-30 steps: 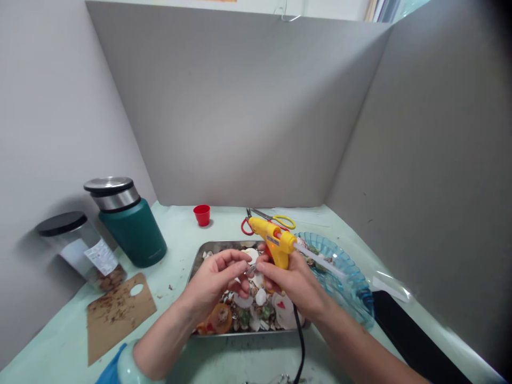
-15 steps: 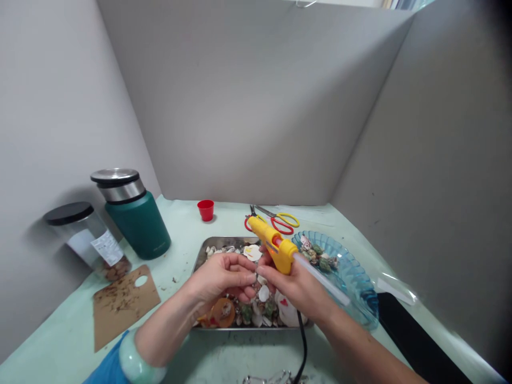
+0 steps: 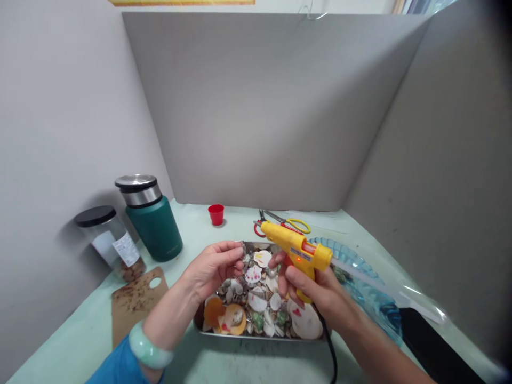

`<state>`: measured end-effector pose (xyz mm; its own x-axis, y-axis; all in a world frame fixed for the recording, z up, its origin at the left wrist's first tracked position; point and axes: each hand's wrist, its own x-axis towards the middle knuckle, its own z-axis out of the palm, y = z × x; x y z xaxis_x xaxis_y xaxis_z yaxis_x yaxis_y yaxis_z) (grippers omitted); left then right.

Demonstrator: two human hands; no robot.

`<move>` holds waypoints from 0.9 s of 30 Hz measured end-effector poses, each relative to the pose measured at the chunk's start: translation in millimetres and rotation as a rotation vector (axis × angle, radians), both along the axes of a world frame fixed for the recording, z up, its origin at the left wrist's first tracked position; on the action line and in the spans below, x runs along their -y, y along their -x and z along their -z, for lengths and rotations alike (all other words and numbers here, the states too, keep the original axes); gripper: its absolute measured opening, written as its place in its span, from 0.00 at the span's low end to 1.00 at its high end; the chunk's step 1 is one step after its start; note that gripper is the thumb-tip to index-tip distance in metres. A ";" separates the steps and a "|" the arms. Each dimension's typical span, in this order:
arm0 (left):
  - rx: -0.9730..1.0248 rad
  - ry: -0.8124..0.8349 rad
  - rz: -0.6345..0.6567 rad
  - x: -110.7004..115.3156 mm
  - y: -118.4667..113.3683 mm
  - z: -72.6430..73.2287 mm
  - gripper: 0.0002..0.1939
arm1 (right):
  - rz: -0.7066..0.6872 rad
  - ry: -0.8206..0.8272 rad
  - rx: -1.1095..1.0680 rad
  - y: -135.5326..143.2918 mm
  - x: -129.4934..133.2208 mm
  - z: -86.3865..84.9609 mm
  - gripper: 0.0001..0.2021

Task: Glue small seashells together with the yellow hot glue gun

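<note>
My right hand (image 3: pixel 312 282) is wrapped round the handle of a yellow glue gun (image 3: pixel 298 250), whose nozzle points up and to the left. A clear glue stick sticks out of its back and a black cord hangs below. My left hand (image 3: pixel 218 266) is pinched near the tray's upper left, and what sits between its fingertips is too small to make out. Below both hands lies a metal tray (image 3: pixel 240 336) full of shells, some painted, with orange shells (image 3: pixel 232 318) at the lower left and a large white shell (image 3: pixel 306 320) at the lower right.
A red cup (image 3: pixel 216 214) and scissors (image 3: pixel 298 225) lie behind the tray. To the left stand a green flask (image 3: pixel 155 226) and a clear jar (image 3: pixel 120 248), near a brown board (image 3: pixel 138 296). On the right are a blue scalloped dish (image 3: pixel 372 298) and a black object (image 3: pixel 432 346).
My hands have moved apart, the left one to the left and the right one rightwards with the glue gun. More of the shells in the tray shows. The whole view has shifted slightly.
</note>
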<state>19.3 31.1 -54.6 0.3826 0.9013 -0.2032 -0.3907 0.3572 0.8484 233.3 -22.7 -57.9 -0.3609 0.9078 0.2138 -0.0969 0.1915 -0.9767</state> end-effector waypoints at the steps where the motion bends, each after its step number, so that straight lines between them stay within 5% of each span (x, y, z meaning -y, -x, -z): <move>1: 0.006 0.001 -0.007 -1.5 1.1 0.9 0.11 | -0.026 0.006 0.014 -0.2 0.2 0.9 0.13; 9: 0.033 0.028 -0.065 -9.6 4.7 10.2 0.10 | -0.071 0.130 0.100 2.0 -7.2 11.2 0.19; 27: 0.045 -0.010 -0.101 -6.8 2.8 5.4 0.08 | -0.042 0.150 0.208 3.2 -5.6 12.9 0.18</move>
<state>16.5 37.8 -60.0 0.2986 0.9375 -0.1787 -0.4617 0.3057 0.8327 230.1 -17.2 -70.8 -0.4216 0.9068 -0.0049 0.1044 0.0432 -0.9936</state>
